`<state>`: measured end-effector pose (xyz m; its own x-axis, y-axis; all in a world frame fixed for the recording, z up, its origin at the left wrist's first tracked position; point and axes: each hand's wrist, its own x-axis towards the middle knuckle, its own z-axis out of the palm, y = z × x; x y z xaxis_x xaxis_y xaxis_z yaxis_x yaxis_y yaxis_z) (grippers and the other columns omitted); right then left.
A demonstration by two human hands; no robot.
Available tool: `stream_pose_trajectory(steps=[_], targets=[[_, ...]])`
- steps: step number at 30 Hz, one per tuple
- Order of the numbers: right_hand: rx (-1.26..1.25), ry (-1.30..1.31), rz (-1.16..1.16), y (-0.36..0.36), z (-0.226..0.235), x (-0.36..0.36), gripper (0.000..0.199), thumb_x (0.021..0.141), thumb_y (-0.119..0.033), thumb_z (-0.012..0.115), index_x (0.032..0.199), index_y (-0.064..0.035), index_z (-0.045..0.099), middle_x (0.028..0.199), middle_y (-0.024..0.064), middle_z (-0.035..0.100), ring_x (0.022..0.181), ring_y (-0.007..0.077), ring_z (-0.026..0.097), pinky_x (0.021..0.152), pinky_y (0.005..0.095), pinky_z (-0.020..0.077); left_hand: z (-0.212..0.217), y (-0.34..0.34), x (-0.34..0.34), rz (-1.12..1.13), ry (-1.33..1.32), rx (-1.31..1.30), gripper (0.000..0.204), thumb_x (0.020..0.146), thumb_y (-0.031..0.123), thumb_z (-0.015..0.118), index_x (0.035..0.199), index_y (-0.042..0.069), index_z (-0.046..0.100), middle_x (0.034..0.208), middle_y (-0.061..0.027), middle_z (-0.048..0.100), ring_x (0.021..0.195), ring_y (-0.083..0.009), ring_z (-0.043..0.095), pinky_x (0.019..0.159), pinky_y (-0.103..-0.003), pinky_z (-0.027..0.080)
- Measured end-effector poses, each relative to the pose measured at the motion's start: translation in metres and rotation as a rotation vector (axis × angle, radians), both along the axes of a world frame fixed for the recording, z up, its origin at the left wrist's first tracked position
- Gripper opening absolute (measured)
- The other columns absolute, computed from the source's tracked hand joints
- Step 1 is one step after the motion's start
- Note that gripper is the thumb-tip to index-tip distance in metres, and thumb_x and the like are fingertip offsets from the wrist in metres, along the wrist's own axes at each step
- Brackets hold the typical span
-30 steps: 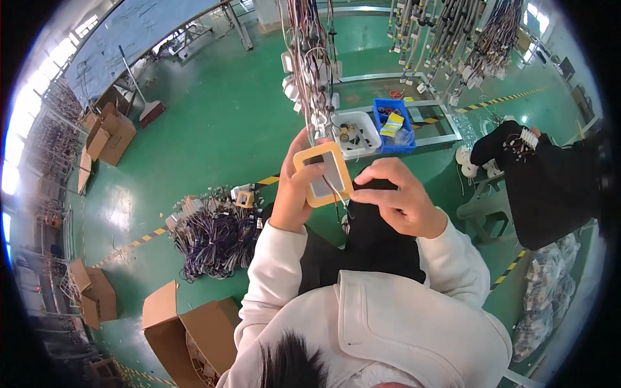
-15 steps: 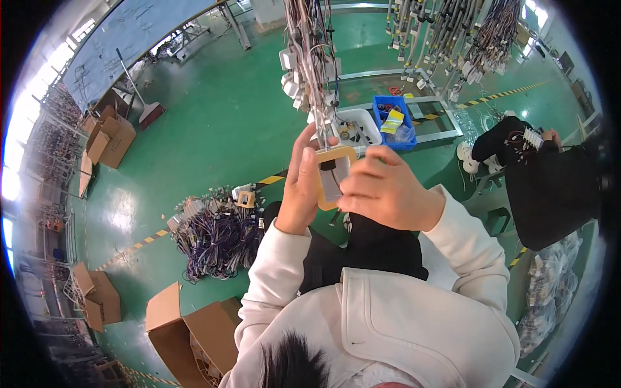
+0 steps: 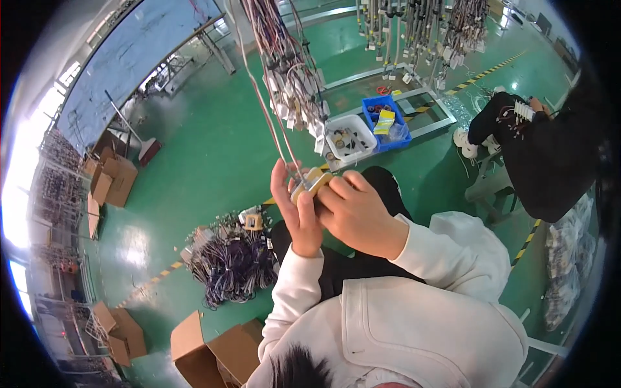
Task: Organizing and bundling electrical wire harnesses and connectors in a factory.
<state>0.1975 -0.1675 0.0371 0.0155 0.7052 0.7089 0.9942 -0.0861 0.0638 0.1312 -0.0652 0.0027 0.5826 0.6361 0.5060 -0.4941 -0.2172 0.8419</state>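
Note:
In front of my chest both hands hold a tan-yellow frame with rounded corners (image 3: 301,193), now tilted so that it is seen nearly edge-on. My left hand (image 3: 299,223) grips its left side, thumb on the near face and fingers behind. My right hand (image 3: 362,216) is closed over its right end with curled fingers. Pinkish and white wires (image 3: 274,132) run down from the hanging wire harnesses (image 3: 294,84) to the frame between my hands. How they join the frame is hidden by my fingers.
A white bin (image 3: 349,154) of small parts and a blue bin (image 3: 387,143) stand beyond my hands. Bundled harnesses (image 3: 233,265) lie on the floor at left, near cardboard boxes (image 3: 239,349). At right sits another person in dark clothes (image 3: 543,161).
The frame has turned from face-on to nearly edge-on and moved slightly left and down. My right hand has moved left and closed around its end. The view has shifted.

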Motion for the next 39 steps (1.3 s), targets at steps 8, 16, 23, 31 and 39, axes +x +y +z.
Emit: stream_pose_trajectory(steps=[8, 16, 23, 31, 39], targets=[[0.211, 0.460, -0.040, -0.002, 0.010, 0.006, 0.055, 0.067, -0.018, 0.075, 0.115, -0.0098, 0.048, 0.114, 0.0128, 0.048, 0.097, 0.0310, 0.053, 0.081, 0.0434, 0.0414, 0.006, -0.004, -0.011, -0.109, 0.014, -0.051, 0.074, 0.093, 0.042, 0.051, 0.144, 0.000, 0.017, 0.133, -0.0170, 0.035, 0.114, -0.0265, 0.047, 0.099, -0.039, 0.038], [-0.062, 0.909, 0.310, 0.015, 0.000, -0.001, 0.093, 0.068, -0.021, 0.080, 0.143, -0.0098, 0.027, 0.115, 0.0130, 0.059, 0.098, 0.0289, 0.064, 0.078, 0.0368, 0.0523, 0.011, 0.012, -0.040, -0.181, 0.115, -0.133, 0.092, 0.075, 0.030, 0.074, 0.145, 0.000, 0.022, 0.130, -0.0148, 0.045, 0.120, -0.0252, 0.047, 0.101, -0.039, 0.039], [-0.010, 0.827, 0.498, 0.023, 0.016, -0.022, 0.087, 0.073, -0.030, 0.078, 0.142, -0.0085, 0.030, 0.129, 0.0153, 0.049, 0.114, 0.0343, 0.054, 0.087, 0.0416, 0.0488, 0.024, 0.031, -0.083, -0.163, 0.084, -0.161, 0.093, 0.066, 0.017, 0.083, 0.141, -0.003, 0.031, 0.118, -0.0103, 0.054, 0.106, -0.0196, 0.056, 0.092, -0.033, 0.046], [0.511, 1.030, 0.506, 0.083, 0.056, 0.086, 0.053, 0.082, -0.020, 0.068, 0.128, -0.0034, 0.047, 0.123, 0.0161, 0.052, 0.116, 0.0301, 0.051, 0.098, 0.0383, 0.0417, 0.046, 0.060, -0.113, -0.243, -0.166, -0.185, 0.100, 0.070, 0.019, 0.082, 0.147, 0.004, 0.021, 0.100, -0.0041, 0.051, 0.086, -0.0219, 0.057, 0.069, -0.036, 0.049], [0.339, 0.966, 0.352, 0.185, 0.020, 0.161, 0.024, 0.087, -0.021, 0.063, 0.090, 0.0032, 0.064, 0.082, 0.0135, 0.064, 0.071, 0.0217, 0.062, 0.067, 0.0320, 0.0484, 0.074, 0.065, -0.123, -0.172, -0.310, -0.253, 0.097, 0.069, 0.013, 0.080, 0.147, 0.004, 0.022, 0.098, -0.0056, 0.053, 0.081, -0.0221, 0.056, 0.065, -0.035, 0.047]])
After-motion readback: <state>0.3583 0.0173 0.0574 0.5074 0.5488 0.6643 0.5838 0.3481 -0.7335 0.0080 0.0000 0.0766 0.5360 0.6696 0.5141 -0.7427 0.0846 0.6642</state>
